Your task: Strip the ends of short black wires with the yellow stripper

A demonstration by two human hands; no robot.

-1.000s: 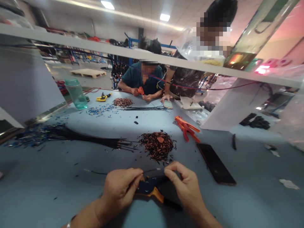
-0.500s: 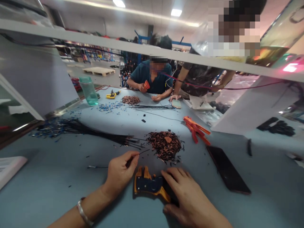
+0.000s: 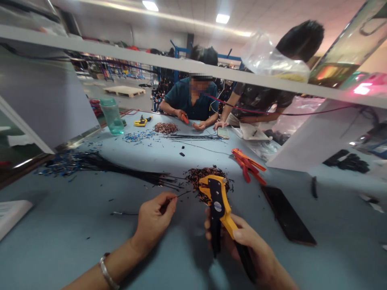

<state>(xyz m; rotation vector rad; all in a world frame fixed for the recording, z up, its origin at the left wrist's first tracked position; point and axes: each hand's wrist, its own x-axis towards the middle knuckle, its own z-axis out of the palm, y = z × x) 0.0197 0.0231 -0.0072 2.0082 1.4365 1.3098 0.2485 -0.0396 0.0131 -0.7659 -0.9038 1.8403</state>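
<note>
Pinched in my left hand [image 3: 157, 217] is a thin black wire [image 3: 183, 193]; its short end sticks out to the right, and a longer tail with a metal terminal [image 3: 118, 213] shows to the left. My right hand [image 3: 250, 245] grips a yellow and black wire stripper [image 3: 217, 201] by its handles, jaws up and to the left. The stripper's head is a little right of the wire end, apart from it. Behind the head, partly covered, lies a pile of stripped wire scraps [image 3: 193, 176]. A bundle of black wires [image 3: 133, 174] lies left of the pile.
A black phone [image 3: 288, 215] and red-orange pliers [image 3: 248, 165] lie at the right. Farther back are a green bottle [image 3: 111, 117], yellow pliers [image 3: 143, 121] and a second scrap pile [image 3: 165, 128]. Across the table a co-worker [image 3: 193, 96] holds a red tool; another person leans over beside them.
My right hand has taken hold of the wire stripper and lifted it from the table, turning it upright near the scrap pile. My left hand has stayed nearly still with the wire.
</note>
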